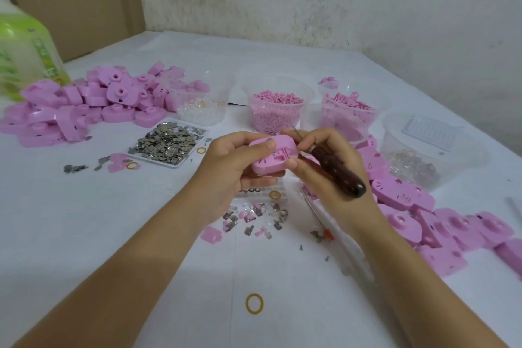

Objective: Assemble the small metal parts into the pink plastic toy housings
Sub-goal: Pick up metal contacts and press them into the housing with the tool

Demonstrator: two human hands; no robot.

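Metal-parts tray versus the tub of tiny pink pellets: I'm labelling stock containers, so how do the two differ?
The tray is shallow, rectangular and white; the tub is tall, round and clear. The tray holds flat grey shiny pieces in a thin layer; the tub holds tiny pink pieces filled nearly to its rim. The tray lies left of the tub and nearer. Both stand open on the white table, holding loose small parts.

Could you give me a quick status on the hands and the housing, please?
Left hand grips pink housing. Right hand holds dark-handled tool, thumb on housing. Below, loose metal parts on table.
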